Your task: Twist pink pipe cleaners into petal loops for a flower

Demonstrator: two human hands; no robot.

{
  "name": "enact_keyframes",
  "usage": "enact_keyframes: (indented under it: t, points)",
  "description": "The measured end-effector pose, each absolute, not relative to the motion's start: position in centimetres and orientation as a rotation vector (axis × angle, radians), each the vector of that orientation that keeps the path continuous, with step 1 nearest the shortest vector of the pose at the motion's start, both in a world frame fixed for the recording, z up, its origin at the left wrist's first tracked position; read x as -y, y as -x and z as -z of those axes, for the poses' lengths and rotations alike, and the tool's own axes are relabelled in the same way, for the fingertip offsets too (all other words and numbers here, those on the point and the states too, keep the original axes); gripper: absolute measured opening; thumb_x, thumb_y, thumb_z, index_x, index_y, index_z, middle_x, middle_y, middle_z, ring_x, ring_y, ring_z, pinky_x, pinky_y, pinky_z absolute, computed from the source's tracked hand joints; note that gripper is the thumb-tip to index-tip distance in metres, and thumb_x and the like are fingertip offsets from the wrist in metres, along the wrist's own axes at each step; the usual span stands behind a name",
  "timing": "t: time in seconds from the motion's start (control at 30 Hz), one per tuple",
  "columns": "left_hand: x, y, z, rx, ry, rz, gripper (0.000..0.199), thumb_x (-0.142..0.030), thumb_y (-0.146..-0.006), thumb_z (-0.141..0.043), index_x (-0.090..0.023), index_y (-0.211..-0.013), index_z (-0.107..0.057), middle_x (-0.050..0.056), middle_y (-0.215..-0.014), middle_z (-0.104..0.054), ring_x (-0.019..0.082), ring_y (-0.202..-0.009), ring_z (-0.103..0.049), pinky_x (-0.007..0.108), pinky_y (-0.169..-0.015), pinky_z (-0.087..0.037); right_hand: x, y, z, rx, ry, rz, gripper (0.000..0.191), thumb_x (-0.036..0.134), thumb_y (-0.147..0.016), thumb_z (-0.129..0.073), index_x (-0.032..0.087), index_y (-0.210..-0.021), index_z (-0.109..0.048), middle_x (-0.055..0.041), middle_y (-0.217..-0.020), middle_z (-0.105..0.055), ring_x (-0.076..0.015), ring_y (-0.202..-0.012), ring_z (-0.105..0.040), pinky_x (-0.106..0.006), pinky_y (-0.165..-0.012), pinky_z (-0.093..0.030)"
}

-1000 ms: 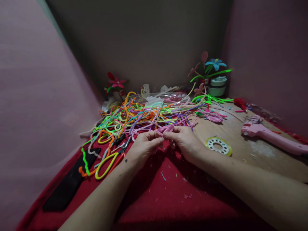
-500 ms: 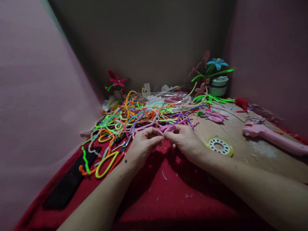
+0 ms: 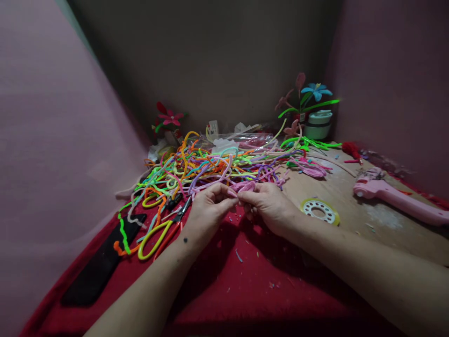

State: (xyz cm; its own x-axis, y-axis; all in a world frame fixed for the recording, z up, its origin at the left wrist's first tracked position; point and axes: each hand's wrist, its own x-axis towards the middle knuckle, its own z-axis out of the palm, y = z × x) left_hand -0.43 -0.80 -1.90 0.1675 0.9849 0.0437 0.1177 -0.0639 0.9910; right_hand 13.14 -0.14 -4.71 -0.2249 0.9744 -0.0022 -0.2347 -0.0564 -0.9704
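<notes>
A small looped piece of pink pipe cleaner (image 3: 244, 186) is between my two hands, just in front of the colourful pile. My left hand (image 3: 214, 206) pinches its left end between thumb and forefinger. From the other side my right hand (image 3: 268, 206) grips it, fingers curled, its tips nearly touching the left ones. Behind both hands lies a tangled heap of pipe cleaners (image 3: 210, 164) in many colours. Scissors with yellow and red handles (image 3: 157, 238) rest beside my left wrist. The fingers partly cover the pink piece.
A tape roll (image 3: 320, 212) and a pink tool (image 3: 400, 194) lie on the brown board (image 3: 351, 234) at right. On the red cloth (image 3: 245, 299) sits a black flat case (image 3: 101, 267). Pipe-cleaner flowers (image 3: 316, 92) and a lidded pale green container (image 3: 317, 125) stand at the back.
Both hands stay in nearly the same place. The fingers of my right hand have shifted slightly around the pink piece, and its loop now shows a little differently behind the fingertips.
</notes>
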Motion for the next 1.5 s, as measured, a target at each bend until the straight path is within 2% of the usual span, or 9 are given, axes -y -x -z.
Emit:
enact_keyframes:
  t: [0.13, 0.33, 0.53, 0.73, 0.93, 1.17, 1.37, 1.5]
  points:
    - [0.4, 0.9, 2.0, -1.127, -1.384, -0.915, 0.016, -0.027, -0.068, -0.066, -0.015, -0.071, -0.056, -0.007, -0.05, -0.048, 0.003, -0.039, -0.033, 0.018, -0.04, -0.023, 0.3, -13.3, 4.3, 1.126, 0.978, -1.529, 0.02, 0.029, -0.07, -0.06, 0.017, -0.058, -0.05, 0.005, -0.044, -0.045, -0.006, -0.035, -0.038, -0.02, -0.034, -0.025]
    - [0.3, 1.0, 2.2, -1.142, -1.393, -0.893, 0.016, -0.028, -0.07, -0.064, -0.015, -0.068, -0.056, -0.006, -0.051, -0.047, 0.004, -0.04, -0.036, 0.019, -0.041, -0.025, 0.1, -13.6, 3.9, 1.105, 0.931, -1.444, 0.025, 0.037, -0.075, -0.056, 0.016, -0.062, -0.053, 0.0038, -0.049, -0.049, -0.0063, -0.039, -0.04, -0.02, -0.038, -0.028]
    - [0.5, 0.9, 2.2, -1.155, -1.467, -0.841, 0.024, -0.035, -0.072, -0.063, -0.015, -0.062, -0.055, -0.005, -0.048, -0.045, 0.005, -0.042, -0.034, 0.021, -0.043, -0.024, -0.3, -13.7, 4.5, 1.176, 0.948, -1.308, 0.029, 0.04, -0.073, -0.059, 0.015, -0.059, -0.055, 0.0027, -0.05, -0.049, -0.0067, -0.043, -0.04, -0.022, -0.043, -0.028]
    - [0.5, 0.8, 2.1, -1.167, -1.493, -0.912, 0.025, -0.034, -0.072, -0.064, -0.014, -0.06, -0.055, -0.004, -0.049, -0.047, 0.006, -0.044, -0.036, 0.022, -0.045, -0.025, 0.0, -13.6, 4.3, 1.192, 0.903, -1.341, 0.029, 0.041, -0.075, -0.058, 0.015, -0.063, -0.058, 0.0037, -0.05, -0.048, -0.0066, -0.043, -0.038, -0.023, -0.044, -0.027]
    - [0.8, 0.2, 2.3, -1.096, -1.439, -0.984, 0.024, -0.028, -0.073, -0.063, -0.014, -0.057, -0.052, -0.006, -0.046, -0.045, 0.005, -0.042, -0.034, 0.021, -0.044, -0.023, -0.4, -13.7, 4.6, 1.098, 0.846, -1.353, 0.029, 0.039, -0.071, -0.063, 0.015, -0.057, -0.056, 0.0036, -0.048, -0.048, -0.0067, -0.044, -0.038, -0.023, -0.045, -0.027]
    - [0.3, 0.8, 2.7, -1.006, -1.383, -0.934, 0.021, -0.03, -0.074, -0.062, -0.014, -0.061, -0.055, -0.004, -0.054, -0.05, 0.006, -0.046, -0.041, 0.02, -0.048, -0.031, -0.4, -13.5, 4.4, 1.081, 0.798, -1.494, 0.025, 0.037, -0.069, -0.066, 0.014, -0.064, -0.059, 0.0025, -0.053, -0.054, -0.0066, -0.044, -0.043, -0.022, -0.044, -0.031]
    - [0.0, 1.1, 2.4, -1.054, -1.329, -0.985, 0.015, -0.029, -0.073, -0.064, -0.014, -0.074, -0.061, -0.001, -0.067, -0.058, 0.007, -0.056, -0.048, 0.019, -0.054, -0.036, -0.5, -13.8, 4.1, 1.04, 0.912, -1.459, 0.028, 0.035, -0.067, -0.067, 0.015, -0.055, -0.052, 0.005, -0.044, -0.046, -0.0058, -0.038, -0.039, -0.022, -0.04, -0.029]
    - [0.0, 1.1, 2.4, -1.042, -1.35, -0.987, 0.017, -0.03, -0.076, -0.06, -0.014, -0.072, -0.06, -0.001, -0.064, -0.056, 0.006, -0.054, -0.047, 0.019, -0.053, -0.035, -0.7, -13.9, 4.3, 1.042, 0.858, -1.474, 0.027, 0.036, -0.068, -0.067, 0.015, -0.059, -0.054, 0.0044, -0.047, -0.047, -0.0061, -0.04, -0.04, -0.022, -0.041, -0.029]
